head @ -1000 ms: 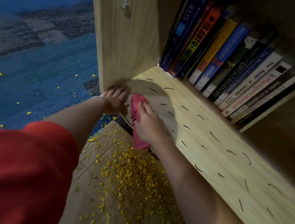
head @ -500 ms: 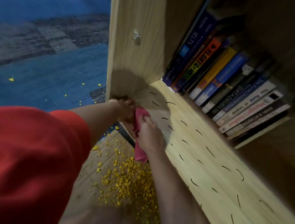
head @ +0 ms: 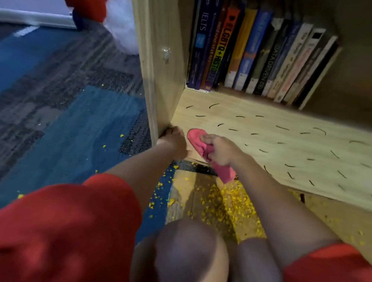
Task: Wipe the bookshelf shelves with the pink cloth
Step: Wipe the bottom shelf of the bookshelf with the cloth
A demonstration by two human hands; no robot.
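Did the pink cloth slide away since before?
No. The pink cloth stays at the front left corner of the shelf, close to the side panel, gripped by the right hand.

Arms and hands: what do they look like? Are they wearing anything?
Both arms have short red sleeves, the left sleeve and the right sleeve. Below the sleeves the arms are bare. The left hand and right hand are bare too: no gloves, rings or watch show.

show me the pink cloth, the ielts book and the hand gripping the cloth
pink cloth [head: 194,137], head view, rounded front end
IELTS book [head: 201,44], head view, middle of spine
right hand [head: 220,149], head view, back of hand
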